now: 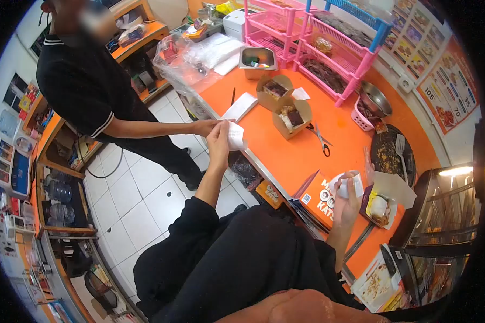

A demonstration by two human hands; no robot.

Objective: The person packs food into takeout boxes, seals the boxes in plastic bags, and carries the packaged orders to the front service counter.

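Head camera, looking down: nearest, at the lower right, the person's right hand (351, 200) has its fingers curled around a crumpled white paper (338, 186), above orange printed packaging (315, 198) on the orange table (275, 161). Just beside it, to the right, sits an open carton (383, 207) of food. Farther off, beyond the table's left edge, the left hand (219, 141) pinches a small white slip (236, 137) between thumb and fingers; its lettering is too small to read. A co-worker's hand (203, 127) meets it there, though whether that one also grips the slip cannot be told. The step in hand looks like sharing or passing this slip, so the next move seems to call for a sure pinch by one hand before the other lets go. Beyond, two open food boxes (290, 119) stand near scissors (323, 142), with pink racks (334, 64) behind.
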